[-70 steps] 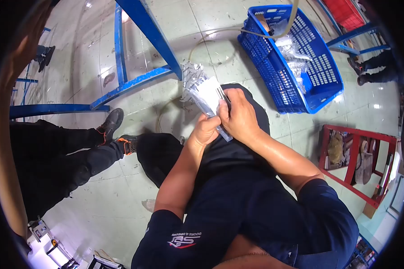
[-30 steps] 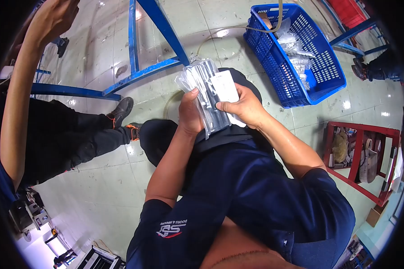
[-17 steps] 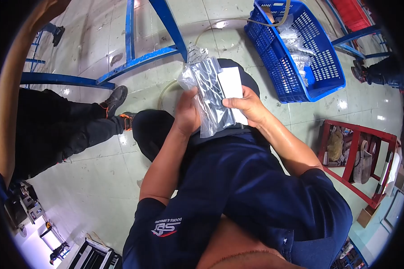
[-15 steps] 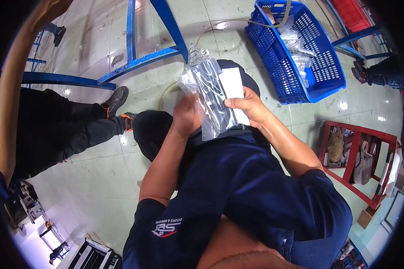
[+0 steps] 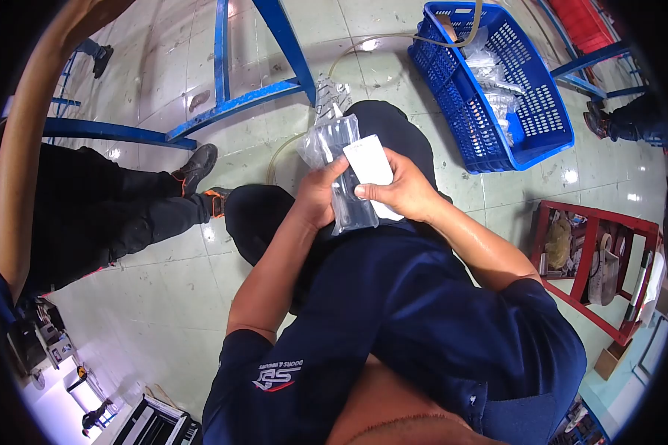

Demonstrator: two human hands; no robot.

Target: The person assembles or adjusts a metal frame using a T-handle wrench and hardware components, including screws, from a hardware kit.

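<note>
A clear plastic bag [image 5: 358, 213] holding dark, long parts lies between my hands, over my lap. My left hand [image 5: 318, 196] is closed around the bag's left side, its thumb up by the white paper. In my right hand [image 5: 407, 191] is a folded white paper [image 5: 369, 161], pinched under the thumb and overlapping the bag's right edge. The bag's loose upper end [image 5: 317, 148] is crumpled. Just beyond it shows a piece of printed clear plastic [image 5: 332, 100].
A blue perforated crate [image 5: 453, 104] with several plastic-wrapped items stands on the tiled floor ahead right. Blue metal frame legs [image 5: 237, 107] rise ahead left. Another person's dark-trousered legs [image 5: 126, 208] are at left. A red metal frame [image 5: 588, 259] stands at right, and a hose [image 5: 393, 34] trails into the crate.
The white paper has moved left and tilted across the bag, coming close to my left thumb. My left hand has shifted slightly right and the bag looks narrower.
</note>
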